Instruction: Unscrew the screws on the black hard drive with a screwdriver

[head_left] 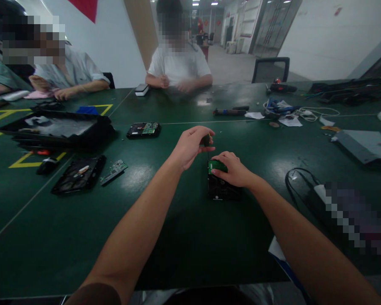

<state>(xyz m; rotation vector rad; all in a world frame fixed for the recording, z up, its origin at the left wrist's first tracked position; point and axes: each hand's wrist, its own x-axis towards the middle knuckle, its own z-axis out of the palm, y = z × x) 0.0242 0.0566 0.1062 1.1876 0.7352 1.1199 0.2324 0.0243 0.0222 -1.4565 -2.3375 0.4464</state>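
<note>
One black hard drive [221, 190], green board [216, 166] | right hand [234, 170] holds | left hand [189, 147]: tool [205, 140]

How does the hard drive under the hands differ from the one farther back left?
The near drive lies lengthwise to the camera, the far drive crosswise. The right hand rests on the near drive, hiding most of its green board; the far drive lies untouched, board in plain view. The left hand holds a dark tool over the near drive only. Both: dark body, board up.
</note>
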